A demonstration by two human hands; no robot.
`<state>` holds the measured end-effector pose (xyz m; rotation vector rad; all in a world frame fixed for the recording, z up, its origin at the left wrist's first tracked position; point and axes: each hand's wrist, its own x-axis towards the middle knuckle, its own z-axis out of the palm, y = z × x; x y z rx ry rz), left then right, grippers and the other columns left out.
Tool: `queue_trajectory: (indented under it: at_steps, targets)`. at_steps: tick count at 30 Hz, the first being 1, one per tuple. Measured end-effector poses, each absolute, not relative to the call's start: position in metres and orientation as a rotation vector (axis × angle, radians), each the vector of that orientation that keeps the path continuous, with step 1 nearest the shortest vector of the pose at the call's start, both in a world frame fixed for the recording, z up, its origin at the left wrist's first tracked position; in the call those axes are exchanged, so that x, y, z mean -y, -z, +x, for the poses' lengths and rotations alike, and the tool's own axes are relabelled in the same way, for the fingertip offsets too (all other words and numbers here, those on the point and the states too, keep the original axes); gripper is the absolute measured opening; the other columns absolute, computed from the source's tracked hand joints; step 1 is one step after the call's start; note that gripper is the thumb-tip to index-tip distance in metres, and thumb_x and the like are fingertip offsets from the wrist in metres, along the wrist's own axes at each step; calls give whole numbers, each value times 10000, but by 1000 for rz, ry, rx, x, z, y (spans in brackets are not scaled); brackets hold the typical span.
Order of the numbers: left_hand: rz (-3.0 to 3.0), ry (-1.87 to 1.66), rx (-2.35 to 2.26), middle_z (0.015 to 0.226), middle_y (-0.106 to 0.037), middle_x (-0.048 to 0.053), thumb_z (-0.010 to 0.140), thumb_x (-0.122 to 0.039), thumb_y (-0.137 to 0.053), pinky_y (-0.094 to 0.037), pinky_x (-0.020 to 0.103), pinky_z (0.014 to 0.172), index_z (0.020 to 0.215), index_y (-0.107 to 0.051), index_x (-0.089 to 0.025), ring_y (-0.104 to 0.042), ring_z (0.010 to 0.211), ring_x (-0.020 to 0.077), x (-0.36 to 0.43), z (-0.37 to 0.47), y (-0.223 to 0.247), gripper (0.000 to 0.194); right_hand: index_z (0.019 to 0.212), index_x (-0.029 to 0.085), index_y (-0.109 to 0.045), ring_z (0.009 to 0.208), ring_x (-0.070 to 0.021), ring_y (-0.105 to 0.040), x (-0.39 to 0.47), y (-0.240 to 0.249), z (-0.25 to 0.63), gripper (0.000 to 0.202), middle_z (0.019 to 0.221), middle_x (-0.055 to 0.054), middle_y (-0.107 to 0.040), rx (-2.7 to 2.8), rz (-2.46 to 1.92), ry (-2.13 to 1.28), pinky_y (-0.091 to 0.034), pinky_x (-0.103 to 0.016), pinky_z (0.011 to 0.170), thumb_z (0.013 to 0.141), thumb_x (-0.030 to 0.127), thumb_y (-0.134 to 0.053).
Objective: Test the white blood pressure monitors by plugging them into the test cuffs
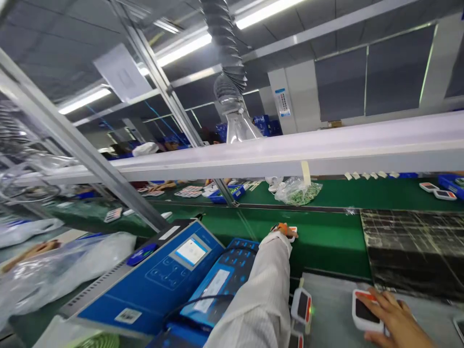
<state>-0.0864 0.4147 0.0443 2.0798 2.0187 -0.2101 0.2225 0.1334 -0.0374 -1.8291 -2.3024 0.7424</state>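
Note:
My left arm, in a white sleeve, stretches forward over the green conveyor belt (326, 244). At its end my left hand (283, 230) is closed around a small white device with an orange-red edge (293, 235), mostly covered by the hand. At lower right my right hand (393, 316) lies over a white boxy device with a dark face and red strip (366, 311), fingers on its top and right side, thumb at its lower edge. Between the arms, a similar white device (301, 305) with a lit green spot stands on the grey worktop (329, 299).
Left of my arm are a blue instrument with a small screen (191, 251) and a blue fixture box (221, 275). A metal upright (83, 135) and a long white rail (290, 154) cross ahead. A bag of green parts (299, 192) and a black mat (409, 251) lie beyond.

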Motion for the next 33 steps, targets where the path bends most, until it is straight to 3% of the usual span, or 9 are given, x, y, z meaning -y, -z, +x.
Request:
queue_trajectory:
  at_steps: [5,9,14,19,23,26,28,30,33]
  targets:
    - [2201,486,-1745,1410,-516,181,578,-683,-802,-375,514,1080,1308,-504,-203,-420,1350,439,-362,-2,-40,923,1382,362,-632,1224,-398,-585,-73,94,271,496,1416,-142,-594,2329,-1919,-217,-534,-574,902,891,413,-681]
    - [2175,521,-1462,1539,-338,207,544,-878,-680,-388,548,1069,1456,-360,-262,-326,1408,472,-270,53,-15,1147,1407,309,-609,1106,-372,-606,-45,112,298,481,1406,-172,-586,2401,-1784,64,-529,-534,823,964,492,-575]
    - [1971,711,-1345,1575,-298,204,533,-960,-610,-363,623,1081,1480,-342,-267,-270,1437,507,-162,73,2,1203,1463,292,-544,1126,-364,-556,-34,105,301,508,1460,-173,-525,2479,-1626,108,-473,-530,866,1003,506,-510]
    - [2136,562,-1629,1615,-247,245,783,-881,-515,-394,581,1040,1448,-452,-198,-412,1336,510,-125,66,10,955,1471,266,-523,1205,-357,-516,-33,104,286,496,1512,-165,-477,2539,-1610,44,-419,-552,967,1013,457,-513]
    - [2231,282,-1816,1640,-209,254,884,-758,-530,-494,513,903,1512,-394,-189,-566,1172,458,-97,40,20,859,1513,170,-451,1295,-376,-466,-33,109,278,635,1573,-194,-395,2537,-1611,-1,-321,-610,1085,998,537,-515]
    - [2296,-102,-1754,1525,-435,216,924,-642,-587,-519,443,925,1471,-425,-173,-566,1218,376,-54,11,36,739,1521,173,-435,1314,-385,-459,-32,110,277,655,1591,-189,-368,2492,-1604,-40,-275,-641,1112,1003,570,-483]
    - [2337,-486,-1654,1336,-592,157,984,-481,-575,-511,415,964,1337,-516,-183,-576,1210,298,-18,-6,49,466,1515,188,-445,1300,-380,-473,-32,111,277,635,1581,-178,-391,2456,-1590,-55,-279,-637,1111,1010,572,-462]
    - [2378,-832,-1654,1171,-638,108,997,-295,-560,-503,410,952,1162,-580,-212,-601,1124,253,15,-20,61,186,1509,198,-456,1284,-377,-484,-32,112,278,627,1569,-169,-411,2433,-1577,-68,-296,-628,1103,1014,582,-443]
    - [2482,-1107,-1874,1112,-613,102,927,-172,-625,-474,440,937,1060,-606,-224,-574,1103,266,46,-45,74,144,1500,196,-472,1277,-377,-484,-32,113,279,620,1557,-164,-429,2417,-1559,-88,-309,-624,1094,1025,591,-405]
